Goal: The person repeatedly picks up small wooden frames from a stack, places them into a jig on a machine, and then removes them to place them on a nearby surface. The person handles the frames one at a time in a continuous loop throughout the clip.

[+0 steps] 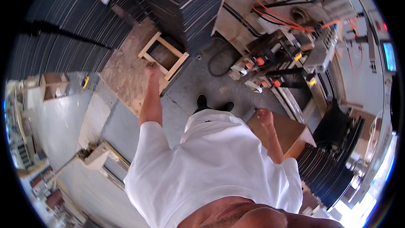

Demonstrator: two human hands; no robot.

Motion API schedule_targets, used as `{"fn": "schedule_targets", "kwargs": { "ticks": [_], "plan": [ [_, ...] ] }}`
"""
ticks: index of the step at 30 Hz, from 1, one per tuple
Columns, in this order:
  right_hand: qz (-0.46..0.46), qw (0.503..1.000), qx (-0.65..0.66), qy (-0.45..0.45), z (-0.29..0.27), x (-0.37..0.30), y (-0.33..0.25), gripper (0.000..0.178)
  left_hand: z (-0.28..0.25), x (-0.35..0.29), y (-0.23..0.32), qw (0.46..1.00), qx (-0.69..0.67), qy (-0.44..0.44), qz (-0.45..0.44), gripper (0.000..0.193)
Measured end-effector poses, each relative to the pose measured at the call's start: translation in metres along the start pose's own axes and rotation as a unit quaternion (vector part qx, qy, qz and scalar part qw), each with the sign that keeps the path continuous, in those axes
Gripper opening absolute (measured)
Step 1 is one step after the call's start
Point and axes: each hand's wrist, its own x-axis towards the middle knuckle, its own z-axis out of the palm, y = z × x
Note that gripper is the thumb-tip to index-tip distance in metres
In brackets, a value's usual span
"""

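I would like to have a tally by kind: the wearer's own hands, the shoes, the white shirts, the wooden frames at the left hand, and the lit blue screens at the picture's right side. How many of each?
Hands: 2 (left hand, right hand)
Shoes: 2
White shirt: 1
Wooden frame: 1
Blue screen: 1
Total: 7

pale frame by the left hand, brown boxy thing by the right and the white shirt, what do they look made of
Pale frame: probably bare wood; yellowish, straight bars, no visible paint.
Brown boxy thing: perhaps cardboard, matt and flat-faced, though thin board is possible.
White shirt: soft, matt fabric; it drapes in folds.
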Motion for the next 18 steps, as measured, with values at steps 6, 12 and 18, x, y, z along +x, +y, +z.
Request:
{"fn": "schedule_targets", "kwargs": {
  "ticks": [6, 12, 18],
  "plan": [
    [-0.156, 0.925, -0.332, 0.100, -0.001, -0.018, -0.088, 0.013, 0.002, -0.014, -0.098, 0.984, -0.137, -0.057, -0.099, 0.036],
    [-0.226, 0.851, -0.374, 0.291, -0.079, -0.125, -0.223, 0.028, 0.022, -0.133, -0.128, 0.971, -0.106, -0.161, -0.143, 0.028],
    [-0.226, 0.612, -0.531, 0.541, -0.212, -0.279, -0.303, 0.030, 0.089, -0.220, -0.088, 0.926, -0.052, -0.370, -0.041, 0.020]
  ]
}}
